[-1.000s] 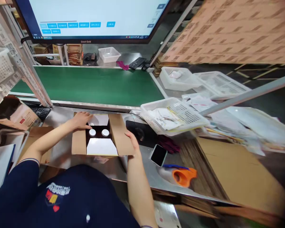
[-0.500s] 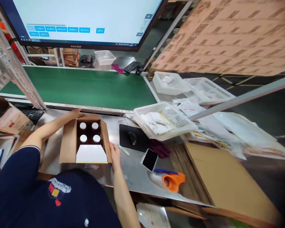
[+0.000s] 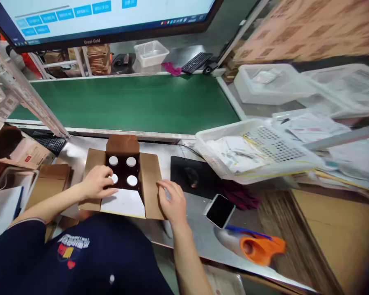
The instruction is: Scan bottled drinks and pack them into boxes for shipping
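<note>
The open box point(image 3: 124, 202) stands on the surface point(image 3: 203, 239), left of the mouse pad point(image 3: 177, 170), four white caps point(image 3: 130, 161) inside. Fingers snagging a cap could tip what it covers; a tug on the pad-side flap point(image 3: 149, 176) could slew the box. Its mouth faces up; the spread side flaps make its longest line run toward the pad. The left hand point(image 3: 94, 182) bends over one cap, the right hand point(image 3: 174, 201) curls at the pad-side flap; whether their fingers grip, I cannot tell.

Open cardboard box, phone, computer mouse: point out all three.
Open cardboard box point(image 3: 149, 184): head view, on its right-hand flap.
Phone point(image 3: 220, 211): head view, middle of its dark screen.
Computer mouse point(image 3: 191, 177): head view, on its dark top.
</note>
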Available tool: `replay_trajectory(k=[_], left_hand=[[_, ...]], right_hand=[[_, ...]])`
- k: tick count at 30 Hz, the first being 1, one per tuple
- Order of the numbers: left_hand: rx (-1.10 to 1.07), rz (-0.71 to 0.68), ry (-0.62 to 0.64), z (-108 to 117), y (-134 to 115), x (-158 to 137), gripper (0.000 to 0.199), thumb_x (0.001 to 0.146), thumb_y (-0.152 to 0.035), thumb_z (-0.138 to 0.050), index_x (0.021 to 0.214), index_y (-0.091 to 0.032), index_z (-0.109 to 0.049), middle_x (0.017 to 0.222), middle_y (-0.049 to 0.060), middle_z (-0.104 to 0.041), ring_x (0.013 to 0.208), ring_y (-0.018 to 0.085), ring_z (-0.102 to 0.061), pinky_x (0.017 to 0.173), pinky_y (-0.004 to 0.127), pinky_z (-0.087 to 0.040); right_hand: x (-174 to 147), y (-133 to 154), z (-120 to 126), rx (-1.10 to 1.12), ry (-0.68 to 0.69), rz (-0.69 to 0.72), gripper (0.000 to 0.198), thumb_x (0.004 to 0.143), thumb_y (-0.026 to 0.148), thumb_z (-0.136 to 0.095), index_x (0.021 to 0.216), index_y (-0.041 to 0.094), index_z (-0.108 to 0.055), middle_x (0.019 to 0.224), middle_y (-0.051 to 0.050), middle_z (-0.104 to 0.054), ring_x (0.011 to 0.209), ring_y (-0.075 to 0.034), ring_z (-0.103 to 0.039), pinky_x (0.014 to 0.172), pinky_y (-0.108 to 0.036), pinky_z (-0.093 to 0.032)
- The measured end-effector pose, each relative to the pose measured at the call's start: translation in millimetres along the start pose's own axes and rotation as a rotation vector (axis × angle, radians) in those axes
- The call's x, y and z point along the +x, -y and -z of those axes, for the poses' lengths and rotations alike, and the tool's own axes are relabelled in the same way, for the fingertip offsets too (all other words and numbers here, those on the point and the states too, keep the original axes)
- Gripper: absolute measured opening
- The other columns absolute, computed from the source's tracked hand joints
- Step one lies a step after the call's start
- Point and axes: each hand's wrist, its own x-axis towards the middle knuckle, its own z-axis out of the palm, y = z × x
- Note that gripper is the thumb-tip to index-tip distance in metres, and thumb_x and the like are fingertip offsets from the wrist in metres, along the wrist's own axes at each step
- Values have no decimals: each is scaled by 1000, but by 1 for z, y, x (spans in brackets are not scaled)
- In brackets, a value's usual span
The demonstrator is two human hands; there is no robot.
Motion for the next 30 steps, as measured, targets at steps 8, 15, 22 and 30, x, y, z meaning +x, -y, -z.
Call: replay_trajectory(k=[8,15,22,30], left_hand=[[-382,126,12,26,-64,-39,33,108,-43,-51,98,-18,-71,109,12,-68,101,23,-65,92,37,-53],[-759,150,91,41,-81,-59,28,104,-39,-66,88,-18,-76,97,8,-72,89,17,-67,90,32,-51],[-543,156,328,15,-88,-64,23,89,-42,-85,81,-22,-76,100,4,-72,95,21,-66,93,37,-47],[177,245,-64,-68,-108,-88,19,100,-16,-63,117,-21,-70,108,10,-75,102,25,-71,91,37,-53]], right_hand=[[33,23,12,-222,274,251,33,104,30,-49,119,16,-75,117,-17,-77,106,-34,-72,92,-48,-58],[3,46,56,38,233,251,22,105,39,-62,112,21,-73,109,-10,-79,99,-26,-72,89,-41,-55],[-9,105,60,-101,881,443,56,75,61,-92,111,23,-74,104,-4,-77,98,-28,-65,90,-42,-46],[-68,96,3,-454,238,547,18,96,8,-64,84,21,-63,85,-4,-74,89,-22,-61,84,-37,-37]])
